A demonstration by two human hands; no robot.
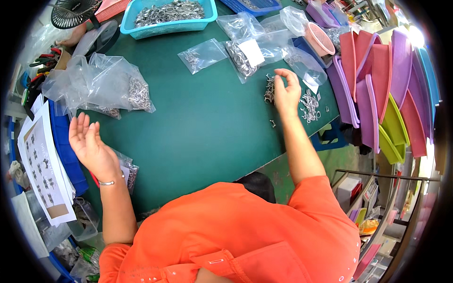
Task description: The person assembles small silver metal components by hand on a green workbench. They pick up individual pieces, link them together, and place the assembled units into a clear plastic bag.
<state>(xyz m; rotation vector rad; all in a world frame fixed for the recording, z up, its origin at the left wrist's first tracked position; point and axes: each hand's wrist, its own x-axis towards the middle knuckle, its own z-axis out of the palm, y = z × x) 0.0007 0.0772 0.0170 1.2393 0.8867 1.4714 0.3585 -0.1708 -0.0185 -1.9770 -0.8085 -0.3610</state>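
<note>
My left hand [89,144] is raised over the table's left edge, palm turned up. Its fingers are loosely bent and apart, with nothing in them. Close by lie clear plastic bags of small metal parts [140,94]. My right hand [288,94] is on the right side of the green table [198,137], thumb and forefinger apart, no held thing showing. Just left of it is a small heap of dark metal parts [269,89], and to its right a loose pile of silver metal clips [310,106]. One single small part [272,123] lies nearer to me.
A turquoise basket of metal rings [207,21] stands at the far side. More filled bags [243,59] lie near the back right. Stacked coloured trays [373,80] crowd the right edge. Printed sheets [42,165] and a blue bin [68,155] flank the left edge.
</note>
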